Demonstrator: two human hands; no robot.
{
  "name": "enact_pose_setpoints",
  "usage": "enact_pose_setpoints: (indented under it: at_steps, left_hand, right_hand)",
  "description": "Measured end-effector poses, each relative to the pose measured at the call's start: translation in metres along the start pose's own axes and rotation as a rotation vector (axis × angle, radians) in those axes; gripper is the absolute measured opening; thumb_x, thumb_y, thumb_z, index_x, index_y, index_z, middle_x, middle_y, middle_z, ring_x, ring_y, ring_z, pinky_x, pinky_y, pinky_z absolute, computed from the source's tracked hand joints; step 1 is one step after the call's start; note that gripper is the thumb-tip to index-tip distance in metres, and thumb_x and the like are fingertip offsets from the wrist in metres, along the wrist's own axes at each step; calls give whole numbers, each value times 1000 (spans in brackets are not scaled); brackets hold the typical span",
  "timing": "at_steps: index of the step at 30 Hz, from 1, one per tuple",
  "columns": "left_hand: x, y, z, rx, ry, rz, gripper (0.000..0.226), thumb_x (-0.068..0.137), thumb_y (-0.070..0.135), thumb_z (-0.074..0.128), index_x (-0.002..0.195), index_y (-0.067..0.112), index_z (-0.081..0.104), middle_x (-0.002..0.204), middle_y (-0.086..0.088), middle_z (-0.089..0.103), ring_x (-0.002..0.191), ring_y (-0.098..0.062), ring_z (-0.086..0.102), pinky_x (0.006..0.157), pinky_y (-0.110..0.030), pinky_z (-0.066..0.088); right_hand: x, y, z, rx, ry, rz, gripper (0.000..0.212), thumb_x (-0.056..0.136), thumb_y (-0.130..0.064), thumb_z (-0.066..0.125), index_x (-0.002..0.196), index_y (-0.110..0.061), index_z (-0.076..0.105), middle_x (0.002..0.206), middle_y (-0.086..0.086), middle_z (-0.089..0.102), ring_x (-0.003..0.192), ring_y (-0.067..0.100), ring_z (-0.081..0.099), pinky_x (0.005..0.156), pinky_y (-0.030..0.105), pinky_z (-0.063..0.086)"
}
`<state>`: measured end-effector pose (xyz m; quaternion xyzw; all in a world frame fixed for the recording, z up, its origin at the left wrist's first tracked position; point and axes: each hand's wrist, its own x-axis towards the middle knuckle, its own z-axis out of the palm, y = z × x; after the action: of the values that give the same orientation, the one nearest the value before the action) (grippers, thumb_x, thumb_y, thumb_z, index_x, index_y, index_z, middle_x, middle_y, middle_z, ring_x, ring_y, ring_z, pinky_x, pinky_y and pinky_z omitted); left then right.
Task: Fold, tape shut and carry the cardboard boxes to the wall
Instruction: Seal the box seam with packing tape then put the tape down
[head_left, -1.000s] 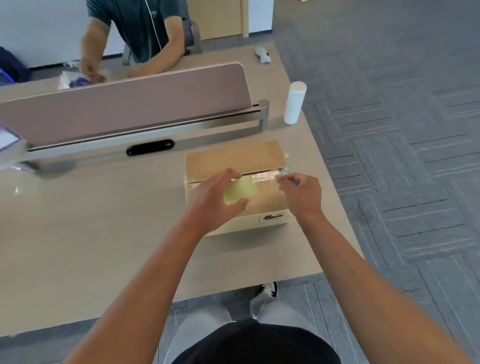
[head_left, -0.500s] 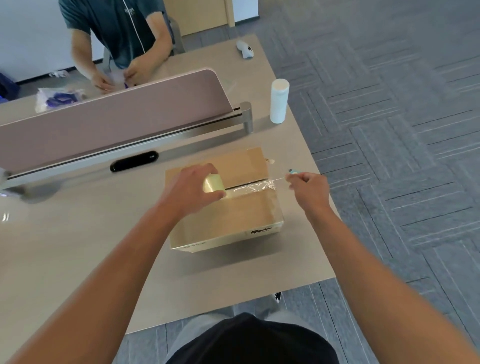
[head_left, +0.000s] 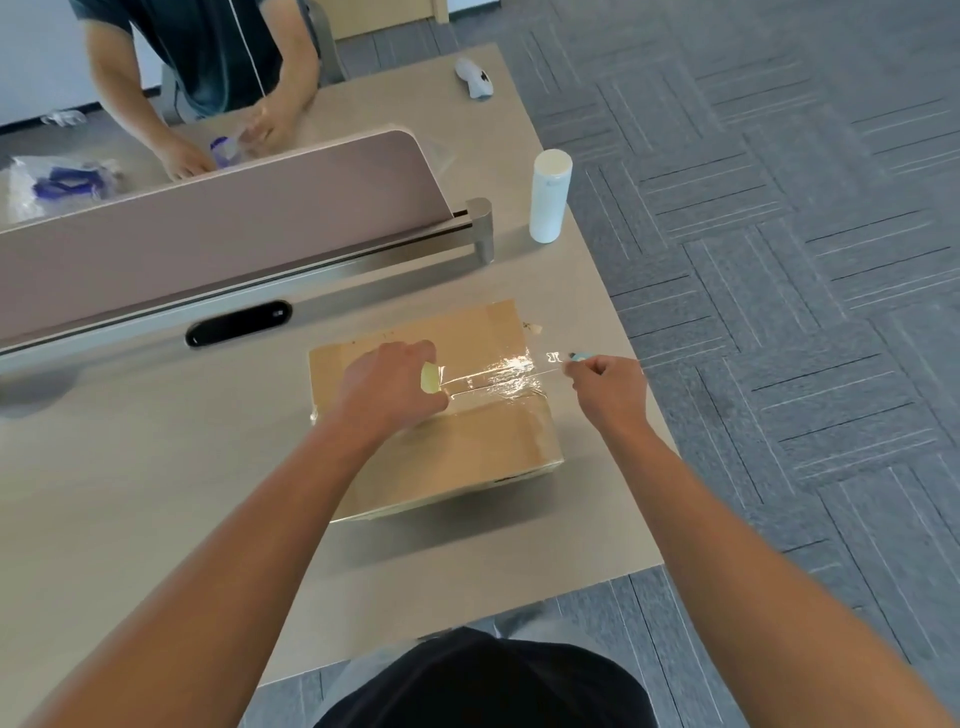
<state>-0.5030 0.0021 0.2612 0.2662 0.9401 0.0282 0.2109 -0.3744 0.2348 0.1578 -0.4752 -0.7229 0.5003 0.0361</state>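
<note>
Brown cardboard box (head_left: 467, 447) lies flat on the pale wooden desk (head_left: 130, 493) near the middle of the frame, close to the desk's right edge, its flaps folded shut. Glossy clear tape (head_left: 498, 371) runs along the top seam, shining white toward the box's right end. The left hand (head_left: 387, 387) grips a yellowish tape roll (head_left: 430, 378) over the seam. The right hand (head_left: 608, 387), just past the box's right edge, is curled round a small pale-blue tool (head_left: 579, 356) at the strip's free end.
</note>
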Motion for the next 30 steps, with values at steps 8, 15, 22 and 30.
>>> enact_pose_setpoints:
  at_steps: [8,15,22,30]
  left_hand:
    - [6,1,-5,33,-76,-26,54,82,48,73,130,30,60,128,-2,65,115,-27,60,85,-35,46]
    - [8,5,-3,73,-87,-25,53,84,47,71,132,29,58,127,-1,64,116,-26,59,85,-34,44]
    - [1,0,3,59,-37,-6,60,85,63,68,132,26,58,131,1,63,121,-24,58,96,-39,46]
    - [-6,-6,6,29,9,53,66,87,66,65,139,27,57,144,4,57,134,-22,50,107,-40,37]
  right_hand:
    - [3,5,6,-18,-22,5,43,88,-38,72,76,2,70,78,20,71,62,20,56,63,33,44]
    - [-1,11,14,-38,-22,11,52,93,-36,71,52,-15,48,49,-4,41,52,18,40,56,31,33]
    - [-6,16,26,-37,-20,23,41,94,-41,69,66,-11,69,61,5,62,63,19,56,60,32,43]
    - [-14,16,41,19,-7,77,29,93,-38,72,68,-24,74,69,-7,71,69,15,64,57,25,43]
